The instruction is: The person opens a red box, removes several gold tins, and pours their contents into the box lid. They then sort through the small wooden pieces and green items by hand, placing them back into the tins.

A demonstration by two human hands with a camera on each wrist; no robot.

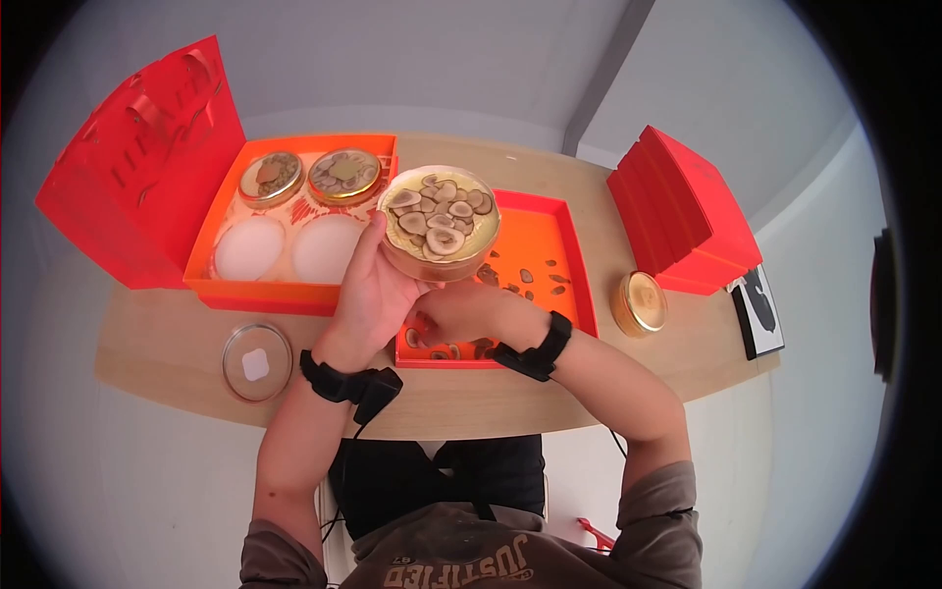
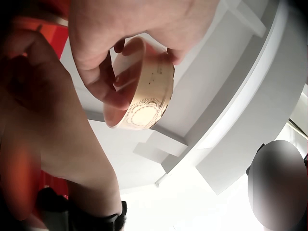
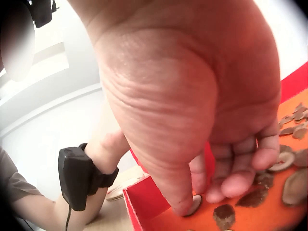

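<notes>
In the head view my left hand (image 1: 368,299) holds up a round clear container (image 1: 439,270) with brown-edged slices (image 1: 444,240) laid on its cream-coloured top. The left wrist view shows the fingers and thumb of that hand (image 2: 134,24) curled round the container (image 2: 156,86), tilted on its side there. My right hand (image 1: 476,312) is low over a red-rimmed orange tray (image 1: 584,285), in front of the container. Seen from the right wrist, the thumb and a finger of this hand (image 3: 192,96) pinch a slice (image 3: 195,205) at the tray floor; loose slices (image 3: 224,216) lie beside it.
At the left, an orange box (image 1: 265,294) holds two slice-filled jars (image 1: 344,175) and two white discs (image 1: 249,248), beside a red bag (image 1: 157,157). A round lid (image 1: 257,362) lies in front. Right of the tray are a gold-topped jar (image 1: 641,302) and red boxes (image 1: 677,211).
</notes>
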